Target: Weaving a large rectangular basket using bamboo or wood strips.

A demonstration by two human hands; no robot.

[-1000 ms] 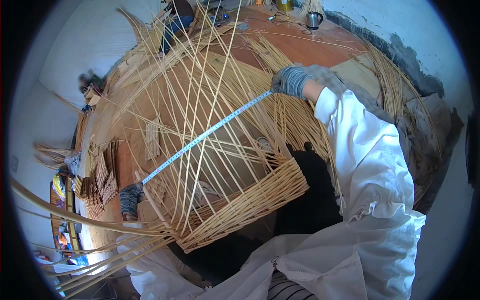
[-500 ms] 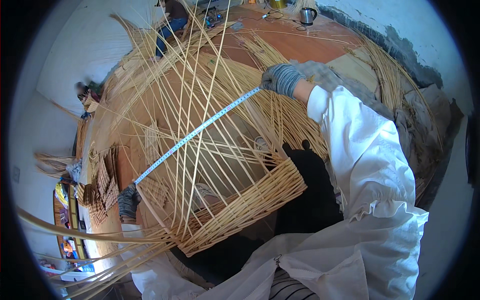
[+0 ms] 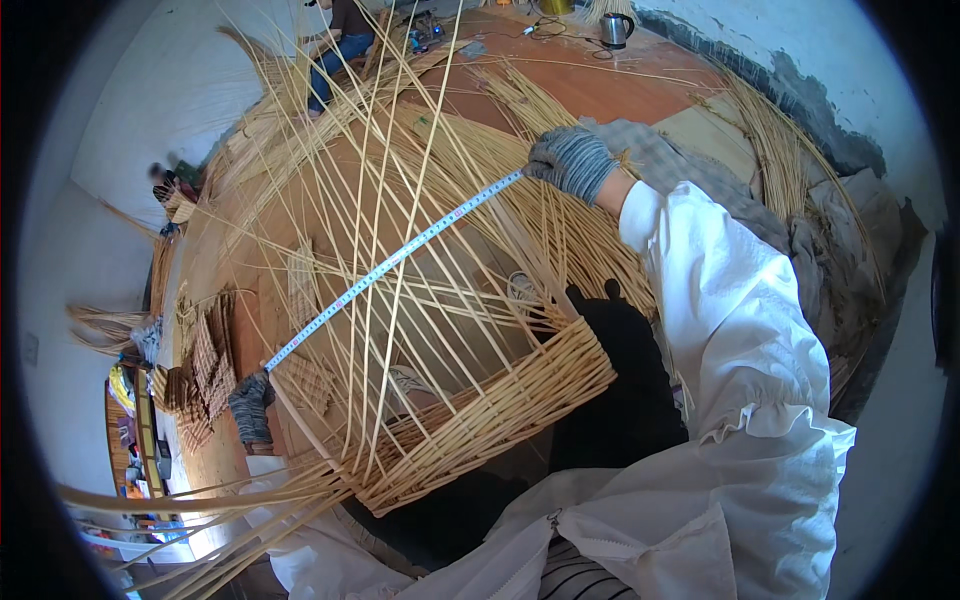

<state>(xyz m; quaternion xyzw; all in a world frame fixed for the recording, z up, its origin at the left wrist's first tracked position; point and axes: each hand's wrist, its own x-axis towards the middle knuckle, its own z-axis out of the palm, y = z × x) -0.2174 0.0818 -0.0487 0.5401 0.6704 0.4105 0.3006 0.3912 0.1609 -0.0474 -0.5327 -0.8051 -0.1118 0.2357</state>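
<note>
Beyond the right hand (image 3: 572, 163), the reddish-brown floor (image 3: 650, 85) runs up to a pale, patchily plastered wall (image 3: 820, 60), with a metal kettle (image 3: 618, 32) standing near its foot. Past the left hand (image 3: 252, 405), farther off, a seated person (image 3: 350, 38) in blue trousers is beside more rods.

Both hands, in grey ribbed gloves, have their fingers drawn in on a measuring tape (image 3: 362, 286): the left at its lower end, the right at its upper end. The pale blue blade runs straight and slanting between them, across a fan of thin upright stakes (image 3: 425, 180) that crowds the space there. Below the tape, between the hands and the person's body, lies a woven basket (image 3: 490, 415), its long wall tightly plaited, its corners squarish, over dark-trousered legs (image 3: 620, 385).

Just below the left hand, loose rod ends (image 3: 250, 495) jut sideways from the basket's corner. Right of the right hand, a crumpled grey cloth (image 3: 680, 165) borders that side, with a bundle of straight, straw-coloured rods (image 3: 770, 150) past it. Brown checked cloth (image 3: 212, 340) hangs in folds up and left of the left hand.
</note>
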